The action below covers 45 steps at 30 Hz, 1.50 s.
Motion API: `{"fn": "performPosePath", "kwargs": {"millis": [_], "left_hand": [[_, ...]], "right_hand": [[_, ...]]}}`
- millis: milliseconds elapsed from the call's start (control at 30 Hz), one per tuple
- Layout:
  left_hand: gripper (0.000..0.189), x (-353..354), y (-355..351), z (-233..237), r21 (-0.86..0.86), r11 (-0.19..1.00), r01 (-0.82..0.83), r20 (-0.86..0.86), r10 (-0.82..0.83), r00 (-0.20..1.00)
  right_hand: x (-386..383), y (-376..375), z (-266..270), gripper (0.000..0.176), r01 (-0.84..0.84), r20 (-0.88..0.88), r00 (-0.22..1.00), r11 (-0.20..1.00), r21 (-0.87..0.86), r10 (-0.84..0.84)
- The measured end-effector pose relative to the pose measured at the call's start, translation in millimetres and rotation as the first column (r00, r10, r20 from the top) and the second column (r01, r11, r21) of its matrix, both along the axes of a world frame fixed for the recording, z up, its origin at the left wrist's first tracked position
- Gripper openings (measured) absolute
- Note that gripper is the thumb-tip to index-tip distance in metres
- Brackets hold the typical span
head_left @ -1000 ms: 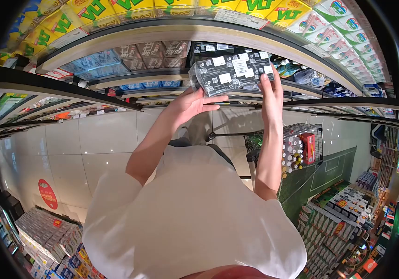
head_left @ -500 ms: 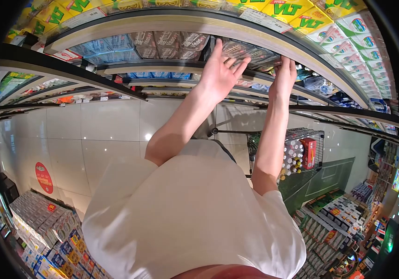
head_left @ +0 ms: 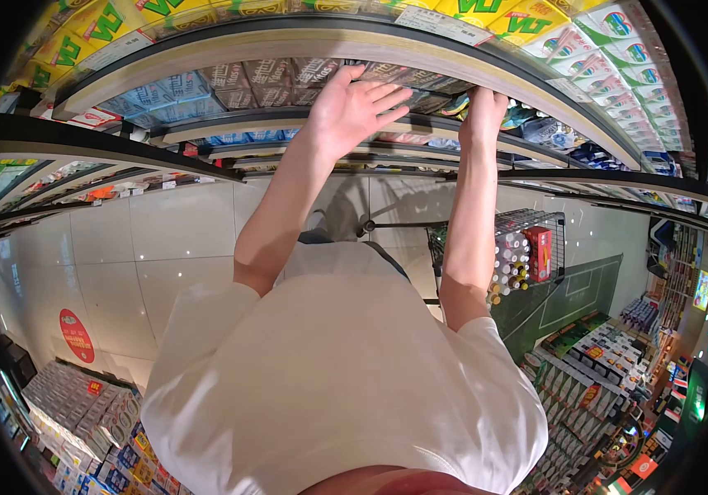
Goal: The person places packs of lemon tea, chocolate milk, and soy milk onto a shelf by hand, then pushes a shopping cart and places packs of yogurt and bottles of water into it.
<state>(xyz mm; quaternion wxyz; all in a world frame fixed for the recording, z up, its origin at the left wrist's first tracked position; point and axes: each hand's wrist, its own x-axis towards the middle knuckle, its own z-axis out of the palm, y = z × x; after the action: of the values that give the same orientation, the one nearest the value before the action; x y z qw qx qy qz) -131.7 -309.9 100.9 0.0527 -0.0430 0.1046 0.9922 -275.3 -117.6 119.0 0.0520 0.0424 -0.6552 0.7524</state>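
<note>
Shelf (head_left: pixel 238 118) curves across the upper frame in front of you. On it, left to right: blue packs (head_left: pixel 168 89), brown packs (head_left: pixel 247 78), dark packs (head_left: pixel 424 79). Upper shelf (head_left: pixel 288 45) carries yellow cartons (head_left: pixel 82 49).

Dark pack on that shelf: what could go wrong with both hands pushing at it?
The left hand is spread open, not gripping, so the dark pack could slip off the shelf and fall. Pushed harder, it might jostle the brown packs beside it.
</note>
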Motion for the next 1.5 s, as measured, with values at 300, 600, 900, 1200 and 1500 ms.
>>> {"fn": "performPosePath", "kwargs": {"millis": [300,600,900,1200,1500], "left_hand": [[0.08,4.0,9.5,2.3,0.032,0.996,-0.081,0.179,0.074,0.981],[0.096,3.1,20.4,-27.5,0.132,0.978,-0.161,0.203,0.132,0.97],[0.052,30.2,51.8,-28.0,-0.035,0.999,-0.007,0.356,0.019,0.934],[0.068,70.6,189.3,-73.1,-0.329,0.833,0.445,0.396,-0.307,0.866],[0.043,117.7,345.7,-129.9,-0.862,-0.443,-0.247,-0.06,-0.394,0.917]], "right_hand": [[7.2,-3.6,6.8,0.035,-0.005,-0.085,0.996,0.993,0.121,0.015],[10.8,-2.3,-8.5,0.034,0.089,-0.184,0.983,0.934,0.346,-0.025],[68.3,9.5,3.9,0.059,0.212,-0.353,0.933,0.89,0.403,-0.063],[267.4,200.9,-69.7,0.071,0.163,-0.143,0.986,0.687,0.708,-0.087],[471.7,415.9,-100.9,0.067,0.288,-0.055,0.853,0.38,0.879,-0.52]]}}
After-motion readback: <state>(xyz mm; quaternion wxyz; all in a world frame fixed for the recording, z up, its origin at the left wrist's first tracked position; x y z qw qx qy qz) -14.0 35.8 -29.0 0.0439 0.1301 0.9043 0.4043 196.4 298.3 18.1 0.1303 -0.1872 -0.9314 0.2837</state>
